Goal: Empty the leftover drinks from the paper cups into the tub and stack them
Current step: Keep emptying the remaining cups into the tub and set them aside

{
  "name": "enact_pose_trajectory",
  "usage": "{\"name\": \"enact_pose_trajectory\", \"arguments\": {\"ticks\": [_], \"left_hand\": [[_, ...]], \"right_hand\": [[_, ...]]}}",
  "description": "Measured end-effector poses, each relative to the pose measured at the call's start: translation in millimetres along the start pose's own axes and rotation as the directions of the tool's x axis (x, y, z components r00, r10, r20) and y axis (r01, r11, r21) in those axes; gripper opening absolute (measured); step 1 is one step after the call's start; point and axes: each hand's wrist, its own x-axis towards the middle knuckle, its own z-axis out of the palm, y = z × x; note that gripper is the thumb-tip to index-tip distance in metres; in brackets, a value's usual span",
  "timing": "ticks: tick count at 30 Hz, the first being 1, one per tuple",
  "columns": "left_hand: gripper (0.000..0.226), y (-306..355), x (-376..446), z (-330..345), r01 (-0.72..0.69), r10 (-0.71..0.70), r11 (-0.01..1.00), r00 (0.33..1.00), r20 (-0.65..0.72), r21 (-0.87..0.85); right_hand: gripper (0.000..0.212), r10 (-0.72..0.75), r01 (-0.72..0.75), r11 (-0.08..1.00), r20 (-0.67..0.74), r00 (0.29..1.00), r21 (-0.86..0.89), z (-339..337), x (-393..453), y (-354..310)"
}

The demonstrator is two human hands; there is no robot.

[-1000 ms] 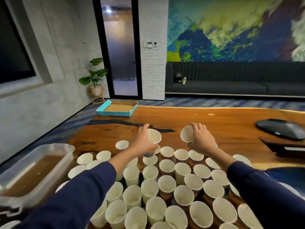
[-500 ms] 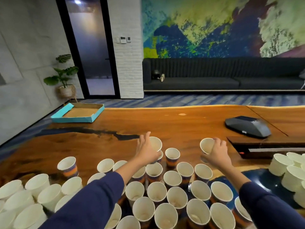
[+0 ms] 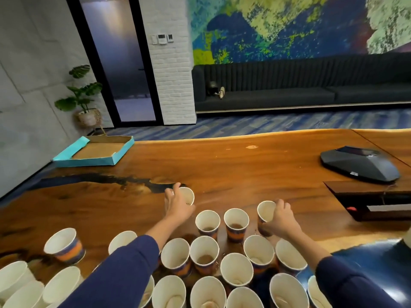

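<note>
Several white paper cups point(image 3: 208, 221) with orange and blue bands stand crowded on the near part of the wooden table point(image 3: 244, 174); some hold brown liquid at the bottom. My left hand point(image 3: 178, 206) grips one paper cup point(image 3: 188, 195) at the far edge of the group. My right hand point(image 3: 279, 221) grips another cup point(image 3: 265, 211) to the right of it. Both cups sit upright, low over the table. The tub is out of view.
A teal cardboard tray point(image 3: 95, 151) lies at the table's far left corner. A dark grey conference device point(image 3: 360, 163) and a dark box point(image 3: 373, 201) sit at the right. A lone cup point(image 3: 64, 244) stands at the left. A sofa and a plant are beyond.
The view has swung right, so the tub at the left has left the frame. Both hands, each still holding a cup, have come lower toward the table.
</note>
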Motion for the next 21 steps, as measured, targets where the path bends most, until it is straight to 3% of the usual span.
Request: {"name": "enact_pose_trajectory", "arguments": {"ticks": [8,13,17,21], "left_hand": [[0.067,-33.5,11.3,24.5,0.042,-0.056,0.997,0.975,0.216,0.068],[0.076,-37.8,9.7,29.7,0.041,-0.076,0.992,0.952,0.297,0.12],[0.073,-28.7,12.5,24.6,-0.084,0.045,0.987,0.96,0.276,0.133],[0.081,-18.4,11.3,25.1,-0.318,0.219,0.927,0.889,0.402,0.198]], "right_hand": [[0.093,0.079,-0.073,0.989,0.048,0.996,-0.13,20.7,9.4,7.4],[0.105,0.002,0.003,0.984,0.026,1.0,-0.177,11.2,9.5,-10.5],[0.101,-0.155,0.163,0.951,0.052,0.987,-0.264,9.4,9.7,-28.6],[0.104,-0.234,0.278,0.868,0.155,0.96,-0.411,22.8,8.6,-38.5]]}}
